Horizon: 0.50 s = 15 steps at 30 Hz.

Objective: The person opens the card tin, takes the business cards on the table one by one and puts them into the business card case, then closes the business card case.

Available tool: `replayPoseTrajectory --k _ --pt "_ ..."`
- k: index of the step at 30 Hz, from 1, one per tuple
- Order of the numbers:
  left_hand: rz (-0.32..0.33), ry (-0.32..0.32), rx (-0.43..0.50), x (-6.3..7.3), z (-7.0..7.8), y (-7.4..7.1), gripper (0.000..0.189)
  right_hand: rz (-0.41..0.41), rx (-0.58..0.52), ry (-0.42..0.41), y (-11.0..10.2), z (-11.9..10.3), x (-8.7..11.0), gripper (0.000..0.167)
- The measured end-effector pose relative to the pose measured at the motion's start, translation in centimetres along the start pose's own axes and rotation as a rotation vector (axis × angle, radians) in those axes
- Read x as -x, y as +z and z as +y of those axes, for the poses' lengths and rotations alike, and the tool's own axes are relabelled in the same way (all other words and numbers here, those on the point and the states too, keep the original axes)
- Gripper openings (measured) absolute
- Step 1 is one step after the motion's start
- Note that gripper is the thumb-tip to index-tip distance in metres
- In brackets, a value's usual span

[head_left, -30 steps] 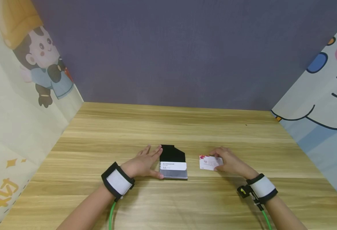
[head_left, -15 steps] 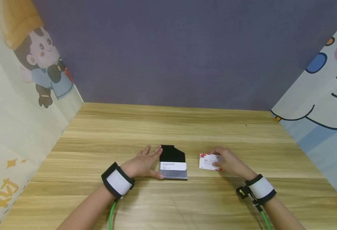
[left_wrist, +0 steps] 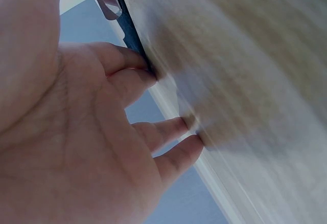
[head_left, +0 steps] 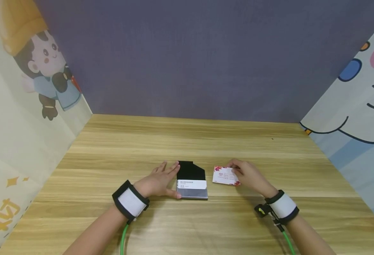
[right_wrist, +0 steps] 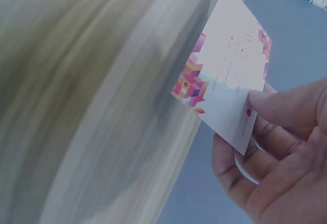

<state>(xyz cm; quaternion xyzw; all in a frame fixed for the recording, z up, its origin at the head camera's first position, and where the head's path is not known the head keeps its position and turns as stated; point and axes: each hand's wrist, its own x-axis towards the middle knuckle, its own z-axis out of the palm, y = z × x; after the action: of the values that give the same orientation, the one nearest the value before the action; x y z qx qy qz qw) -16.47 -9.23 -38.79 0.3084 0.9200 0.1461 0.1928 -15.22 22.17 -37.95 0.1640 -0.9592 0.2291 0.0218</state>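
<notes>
A business card holder (head_left: 191, 193) lies opened on the table, its black flap (head_left: 190, 170) folded back to the far side. A white card (head_left: 192, 184) with printed text sits across its middle. My left hand (head_left: 156, 182) rests at the holder's left edge, fingers spread and thumb at the near corner. In the right wrist view, a white business card (right_wrist: 230, 65) with red and orange patterned corners is pinched between the thumb and fingers of my right hand (right_wrist: 286, 142). That card is raised off the table, to the right of the holder.
The wood-grain table (head_left: 126, 138) runs back to a grey-blue wall (head_left: 187, 60). Cartoon-printed panels stand at the left (head_left: 21, 141) and right (head_left: 359, 117). A green cable (head_left: 123, 237) trails from each wrist strap.
My right hand has lifted the business card off the table and moved it left, toward the card holder. My left hand and the holder have stayed in place.
</notes>
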Motion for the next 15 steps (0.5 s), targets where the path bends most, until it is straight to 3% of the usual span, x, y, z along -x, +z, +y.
replayPoseTrajectory --k 15 --pt "-0.007 -0.009 -0.001 0.0 0.0 -0.1 0.099 0.027 -0.062 -0.092 1.3 -3.3 -2.1 0.019"
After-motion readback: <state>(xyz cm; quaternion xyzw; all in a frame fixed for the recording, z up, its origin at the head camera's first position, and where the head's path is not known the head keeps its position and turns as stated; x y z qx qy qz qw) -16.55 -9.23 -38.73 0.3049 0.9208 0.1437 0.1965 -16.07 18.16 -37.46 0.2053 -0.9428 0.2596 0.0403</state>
